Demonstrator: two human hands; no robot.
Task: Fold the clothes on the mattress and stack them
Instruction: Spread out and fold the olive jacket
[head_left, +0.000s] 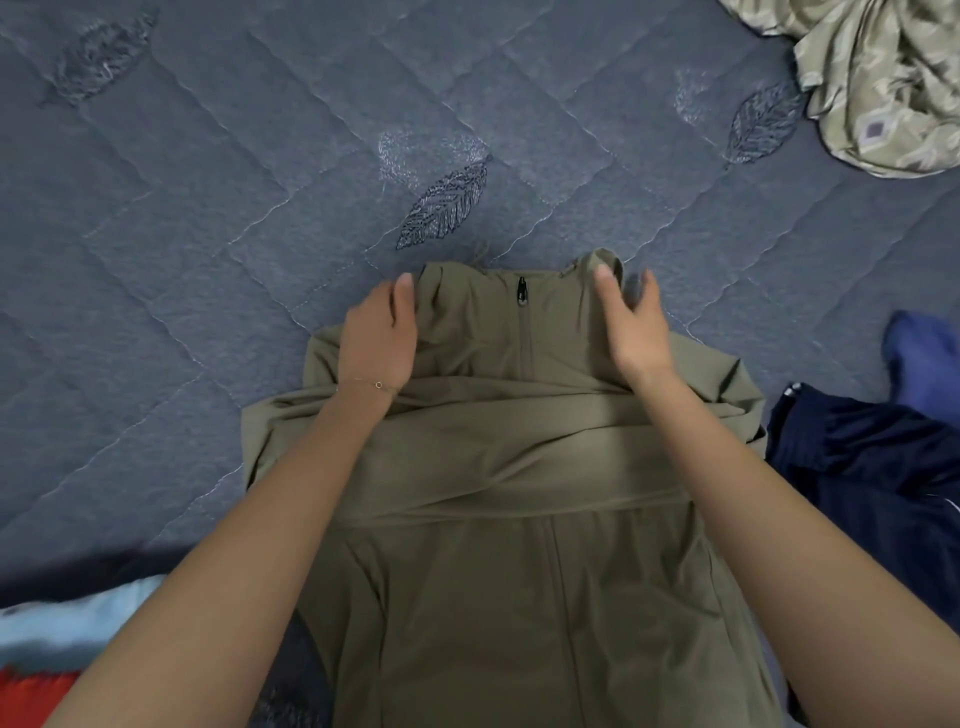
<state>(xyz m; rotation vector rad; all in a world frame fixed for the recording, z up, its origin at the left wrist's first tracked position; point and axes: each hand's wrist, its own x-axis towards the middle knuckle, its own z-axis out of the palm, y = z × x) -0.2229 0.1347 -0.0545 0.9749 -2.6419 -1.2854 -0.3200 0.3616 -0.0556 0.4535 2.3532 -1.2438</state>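
1 olive jacket (519, 545) lies on 1 mattress (208, 208); left hand (378, 340) and right hand (632, 325), both unclenched, at its collar.

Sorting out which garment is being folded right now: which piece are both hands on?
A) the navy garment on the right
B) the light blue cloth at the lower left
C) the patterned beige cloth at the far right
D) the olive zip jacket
D: the left hand and right hand sit at the collar of the olive zip jacket, either side of its zipper.
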